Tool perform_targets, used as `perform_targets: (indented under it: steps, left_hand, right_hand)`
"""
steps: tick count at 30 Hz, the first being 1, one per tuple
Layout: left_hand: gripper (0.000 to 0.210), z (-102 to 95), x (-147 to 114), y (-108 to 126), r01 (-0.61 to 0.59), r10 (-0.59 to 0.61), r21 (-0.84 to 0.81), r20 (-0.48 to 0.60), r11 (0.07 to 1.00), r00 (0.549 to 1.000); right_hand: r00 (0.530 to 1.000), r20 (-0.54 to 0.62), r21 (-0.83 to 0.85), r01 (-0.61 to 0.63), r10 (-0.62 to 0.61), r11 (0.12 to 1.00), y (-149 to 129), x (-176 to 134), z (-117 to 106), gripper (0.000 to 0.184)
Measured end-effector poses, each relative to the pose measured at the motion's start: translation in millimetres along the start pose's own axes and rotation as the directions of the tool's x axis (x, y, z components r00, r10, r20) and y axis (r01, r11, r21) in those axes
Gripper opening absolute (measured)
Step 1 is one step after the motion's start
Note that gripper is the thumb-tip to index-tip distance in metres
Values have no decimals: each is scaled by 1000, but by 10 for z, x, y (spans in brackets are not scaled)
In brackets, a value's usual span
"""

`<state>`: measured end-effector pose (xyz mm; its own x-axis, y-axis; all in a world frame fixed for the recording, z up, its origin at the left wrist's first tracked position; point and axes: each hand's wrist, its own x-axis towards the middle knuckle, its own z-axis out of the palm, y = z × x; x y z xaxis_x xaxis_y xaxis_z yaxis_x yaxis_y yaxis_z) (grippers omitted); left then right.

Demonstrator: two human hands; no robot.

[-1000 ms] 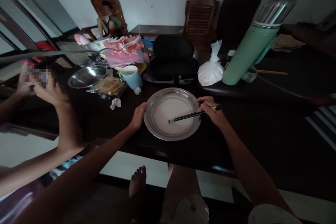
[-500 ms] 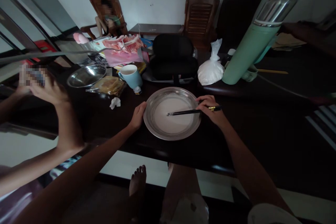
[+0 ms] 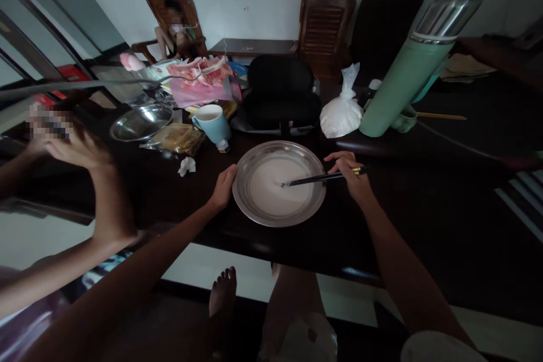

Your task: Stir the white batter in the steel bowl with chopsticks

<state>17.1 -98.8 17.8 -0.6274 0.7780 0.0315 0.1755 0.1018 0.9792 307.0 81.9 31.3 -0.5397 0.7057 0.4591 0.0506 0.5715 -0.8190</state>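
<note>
A round metal plate with a raised rim stands on the dark table, holding a milky white liquid. My left hand grips the plate's left rim, its thumb and fingers closed on the edge. Black chopsticks with gold-banded ends are pinched in my right hand, just off the right rim. Their tips dip into the liquid near the plate's middle. Whether there are one or two sticks is hard to make out.
Behind the plate are a light blue mug, a black padded object, a tied bag of white powder and a tall green thermos. An empty metal bowl and another person's hands are at left.
My right hand has moved right, away from the rim, drawing the chopstick tips rightward through the liquid. My left hand and the plate have stayed in place.
</note>
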Motion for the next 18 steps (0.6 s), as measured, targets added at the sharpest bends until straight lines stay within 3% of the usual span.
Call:
perform_targets:
  steps: [5, 8, 11, 16, 18]
  left_hand:
    - [41, -19, 13, -60, 12, -12, -28, 3, 1000, 1000]
    - [41, -29, 19, -83, -11, 11, -23, 1, 1000, 1000]
    - [42, -32, 12, -74, -7, 7, -1, 5, 1000, 1000]
    - [37, -22, -10, -32, 23, -23, -29, 14, 999, 1000]
    - [36, -19, -11, -28, 40, -39, -48, 10, 998, 999]
  right_hand:
    - [993, 116, -4, 23, -22, 1000, -41, -18, 57, 36]
    - [998, 56, -44, 19, -16, 999, -52, -11, 40, 34]
    - [1000, -2, -2, 4, -4, 1000, -49, -11, 17, 45]
    - [992, 127, 1, 13, -13, 1000, -55, -18, 63, 37]
    - [994, 107, -33, 27, -24, 999, -44, -11, 55, 34]
